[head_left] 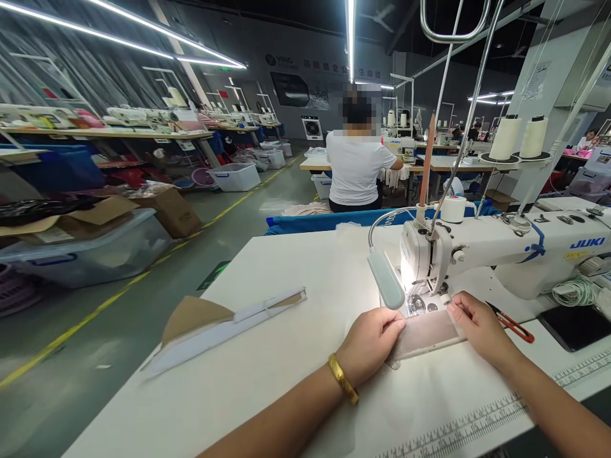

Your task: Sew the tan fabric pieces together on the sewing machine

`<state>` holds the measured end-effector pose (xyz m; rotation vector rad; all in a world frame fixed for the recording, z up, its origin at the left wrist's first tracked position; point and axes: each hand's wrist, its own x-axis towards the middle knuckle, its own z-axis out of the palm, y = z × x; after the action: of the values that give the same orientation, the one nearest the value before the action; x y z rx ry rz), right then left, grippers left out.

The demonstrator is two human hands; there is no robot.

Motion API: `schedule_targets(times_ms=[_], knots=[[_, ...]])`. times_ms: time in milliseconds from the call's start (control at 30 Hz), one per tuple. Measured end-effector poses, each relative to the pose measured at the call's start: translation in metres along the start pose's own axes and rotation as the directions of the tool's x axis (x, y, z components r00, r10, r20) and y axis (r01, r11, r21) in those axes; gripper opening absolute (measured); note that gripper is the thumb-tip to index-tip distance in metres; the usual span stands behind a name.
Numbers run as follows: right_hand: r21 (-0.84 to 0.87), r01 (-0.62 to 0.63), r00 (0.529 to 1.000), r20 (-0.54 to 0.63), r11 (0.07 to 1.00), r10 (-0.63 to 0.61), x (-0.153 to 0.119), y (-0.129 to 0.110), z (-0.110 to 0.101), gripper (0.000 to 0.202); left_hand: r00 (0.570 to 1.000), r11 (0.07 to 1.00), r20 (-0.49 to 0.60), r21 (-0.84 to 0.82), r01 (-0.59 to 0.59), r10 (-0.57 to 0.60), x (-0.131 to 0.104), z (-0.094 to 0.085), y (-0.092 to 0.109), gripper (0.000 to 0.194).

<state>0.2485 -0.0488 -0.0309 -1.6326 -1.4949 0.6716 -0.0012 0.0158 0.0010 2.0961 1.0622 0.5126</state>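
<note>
Both my hands hold a strip of thin, pale pinkish fabric stretched just in front of the needle area of a white JUKI sewing machine. My left hand, with a gold bangle at the wrist, pinches the strip's left end between thumb and fingers. At the right end my right hand grips the upper edge, close to the presser foot. A small lamp on a bendy neck lights the spot. Red-handled thread snips lie just right of my right hand.
A folded paper and cardboard piece lies on the left of the white table. To the right are a black phone and a coil of pale cord. A printed ruler runs along the front edge. A person in white sits ahead.
</note>
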Motion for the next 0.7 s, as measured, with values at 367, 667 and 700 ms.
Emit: schedule_targets(times_ms=[367, 667, 700], knots=[[-0.112, 0.095, 0.995, 0.038, 0.989, -0.092, -0.022, -0.021, -0.004, 0.023, 0.912, 0.873, -0.168, 0.395, -0.286, 0.374, -0.009, 0.008, 0.005, 0.033], [0.313, 0.118, 0.889, 0.391, 0.943, -0.240, -0.053, -0.060, -0.029, 0.053, 0.780, 0.829, 0.285, -0.252, -0.500, 0.557, -0.044, 0.007, 0.052, 0.030], [0.345, 0.102, 0.848, 0.460, 0.933, -0.263, -0.052, -0.063, -0.028, 0.065, 0.739, 0.812, 0.347, -0.343, -0.473, 0.577, -0.047, 0.002, 0.058, 0.036]])
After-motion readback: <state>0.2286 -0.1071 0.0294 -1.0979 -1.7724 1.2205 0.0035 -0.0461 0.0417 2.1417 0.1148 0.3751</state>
